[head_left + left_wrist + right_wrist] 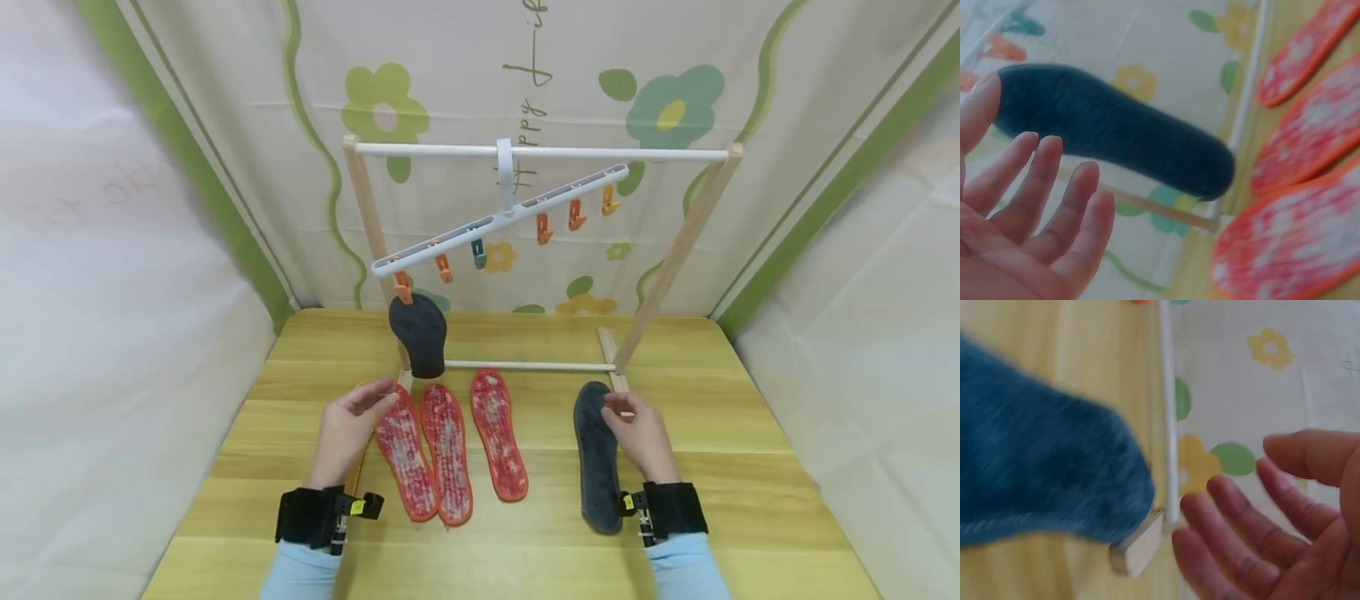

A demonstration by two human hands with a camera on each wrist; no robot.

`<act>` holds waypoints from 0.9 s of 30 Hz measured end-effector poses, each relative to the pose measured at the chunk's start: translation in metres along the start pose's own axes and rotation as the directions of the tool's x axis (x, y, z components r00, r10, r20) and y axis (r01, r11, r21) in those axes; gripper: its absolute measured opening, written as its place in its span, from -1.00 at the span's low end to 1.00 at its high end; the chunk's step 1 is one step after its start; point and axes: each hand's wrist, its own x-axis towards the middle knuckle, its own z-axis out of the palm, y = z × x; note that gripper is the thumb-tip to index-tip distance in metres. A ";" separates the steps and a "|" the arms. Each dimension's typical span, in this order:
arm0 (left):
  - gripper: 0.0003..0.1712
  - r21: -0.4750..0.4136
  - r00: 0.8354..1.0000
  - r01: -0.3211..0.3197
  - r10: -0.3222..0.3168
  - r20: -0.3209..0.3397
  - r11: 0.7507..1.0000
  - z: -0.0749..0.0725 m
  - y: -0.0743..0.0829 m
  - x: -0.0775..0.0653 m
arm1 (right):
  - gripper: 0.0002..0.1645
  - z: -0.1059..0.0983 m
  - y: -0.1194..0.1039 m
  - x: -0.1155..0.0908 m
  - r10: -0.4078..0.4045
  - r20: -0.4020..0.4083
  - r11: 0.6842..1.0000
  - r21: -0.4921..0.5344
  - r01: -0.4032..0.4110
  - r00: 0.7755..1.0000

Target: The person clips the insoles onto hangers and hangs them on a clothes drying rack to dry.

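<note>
A dark blue insole (418,333) hangs from an orange clip (402,288) at the hanger's left end. My left hand (352,421) is raised in front of it, fingers loosely spread and holding nothing. Three red-and-white insoles with orange edges lie on the table: one (405,454) beside the left hand, another (447,454) close against it, and a third (499,433) apart to the right. Another dark blue insole (597,467) lies farther right. My right hand (637,429) hovers near its upper part, fingers relaxed and nothing between them, as the right wrist view (1272,531) also shows.
The white hanger (504,218) hangs tilted from the rack's top bar (427,151), bearing several orange, yellow and green clips. Wooden posts (678,258) stand at both sides. A low white rod (528,365) joins them. Printed cloth walls enclose the wooden table (525,558).
</note>
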 end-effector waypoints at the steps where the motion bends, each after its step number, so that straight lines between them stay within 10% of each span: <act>1: -0.41 -0.006 1.000 0.000 0.000 0.009 1.000 0.004 -0.002 -0.004 | -0.63 0.001 0.002 -0.002 0.015 -0.007 1.000 -0.024 -0.015 1.000; 14: -0.63 -0.015 0.991 0.070 -0.067 0.114 0.997 0.038 -0.023 -0.033 | -0.47 0.018 0.014 -0.019 0.148 -0.016 0.942 -0.304 -0.146 0.989; 27: -0.60 0.040 0.990 0.039 -0.044 0.136 0.998 0.047 -0.036 -0.038 | -0.39 0.033 0.018 -0.015 0.115 -0.047 0.904 -0.408 -0.124 0.992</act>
